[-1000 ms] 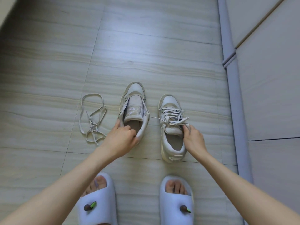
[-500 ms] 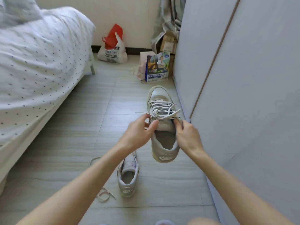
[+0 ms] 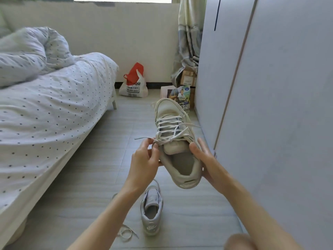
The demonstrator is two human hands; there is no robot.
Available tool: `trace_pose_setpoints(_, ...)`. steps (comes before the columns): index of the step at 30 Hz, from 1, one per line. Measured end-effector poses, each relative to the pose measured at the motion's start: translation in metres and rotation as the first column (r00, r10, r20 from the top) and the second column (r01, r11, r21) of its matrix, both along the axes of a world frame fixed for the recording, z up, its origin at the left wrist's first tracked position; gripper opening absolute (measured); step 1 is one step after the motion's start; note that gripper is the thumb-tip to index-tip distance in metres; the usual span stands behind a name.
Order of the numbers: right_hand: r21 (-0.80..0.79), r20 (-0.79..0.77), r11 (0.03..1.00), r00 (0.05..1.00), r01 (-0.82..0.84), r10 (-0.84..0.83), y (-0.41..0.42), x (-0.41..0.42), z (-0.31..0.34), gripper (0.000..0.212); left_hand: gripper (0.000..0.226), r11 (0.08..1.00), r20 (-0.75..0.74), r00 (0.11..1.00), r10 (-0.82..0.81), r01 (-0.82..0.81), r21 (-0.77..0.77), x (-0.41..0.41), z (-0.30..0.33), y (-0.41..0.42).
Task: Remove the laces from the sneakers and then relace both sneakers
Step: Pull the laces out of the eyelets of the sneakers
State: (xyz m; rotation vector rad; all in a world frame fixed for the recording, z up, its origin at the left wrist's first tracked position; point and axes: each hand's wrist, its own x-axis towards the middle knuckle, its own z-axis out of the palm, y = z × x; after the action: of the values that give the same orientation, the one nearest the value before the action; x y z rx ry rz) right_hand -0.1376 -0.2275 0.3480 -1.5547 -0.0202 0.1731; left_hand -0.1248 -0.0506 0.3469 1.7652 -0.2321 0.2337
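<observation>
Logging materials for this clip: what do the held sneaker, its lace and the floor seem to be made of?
Held sneaker: off-white, matte upper, probably leather or a synthetic; smooth panels, padded tongue and collar.
Lace: flat white woven textile, judging by its limp, ribbon-like runs; the left hand pinches its end, the right hand grips the shoe.
Floor: grey, grain-streaked tile or laminate with visible joints and a soft sheen.

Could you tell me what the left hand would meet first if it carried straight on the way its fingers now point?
Probably the lace it already pinches, then the laced sneaker itself; the left hand points up and away toward its eyelets, though depth is unclear.
</observation>
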Motion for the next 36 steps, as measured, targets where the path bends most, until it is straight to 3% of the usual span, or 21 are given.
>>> trace_pose_setpoints(3, 0.015, 0.058, 1.000, 0.998, 0.000, -0.001, 0.003, 0.003, 0.000, 0.076, 0.013, 0.999, 0.000, 0.999, -0.037, 0.037, -0.002, -0.001, 0.000, 0.002)
trace_pose_setpoints(11, 0.131, 0.191, 0.967, 0.952, 0.217, -0.240, 0.015, 0.004, -0.008, 0.064, 0.015, 0.962, -0.083, 0.982, -0.170, 0.147, -0.229, 0.001, 0.023, 0.007)
trace_pose_setpoints(16, 0.130, 0.166, 0.958, 0.946, 0.257, -0.277, 0.008, 0.006, -0.017, 0.053, 0.015, 0.917, -0.166, 0.983, -0.075, 0.003, -0.398, 0.004, 0.022, 0.003)
trace_pose_setpoints(20, 0.102, 0.162, 0.956, 0.944, 0.273, -0.287, -0.001, 0.014, -0.024, 0.048, 0.018, 0.846, -0.208, 0.977, -0.052, -0.068, -0.528, 0.008, 0.015, 0.000)
trace_pose_setpoints(26, 0.057, 0.144, 0.951, 0.940, 0.304, -0.309, -0.012, 0.023, -0.035, 0.074, 0.020, 0.627, -0.222, 0.971, -0.091, -0.117, -0.770, 0.011, 0.018, 0.005)
trace_pose_setpoints(28, 0.034, 0.128, 0.945, 0.936, 0.327, -0.328, -0.015, 0.025, -0.040, 0.081, 0.018, 0.653, -0.267, 0.964, -0.013, -0.194, -0.732, 0.013, 0.017, 0.010)
trace_pose_setpoints(29, 0.019, 0.120, 0.941, 0.933, 0.339, -0.339, -0.016, 0.026, -0.042, 0.085, 0.017, 0.719, -0.279, 0.959, 0.052, -0.230, -0.655, 0.014, 0.016, 0.012)
trace_pose_setpoints(32, -0.009, 0.090, 0.931, 0.927, 0.366, -0.364, -0.019, 0.028, -0.046, 0.097, 0.016, 0.943, -0.235, 0.953, 0.189, -0.243, -0.228, 0.016, 0.008, 0.015)
trace_pose_setpoints(36, -0.056, 0.087, 0.931, 0.931, 0.360, -0.355, -0.026, 0.027, -0.049, 0.102, 0.015, 0.965, -0.159, 0.955, 0.252, -0.235, 0.118, 0.017, 0.002, 0.014)
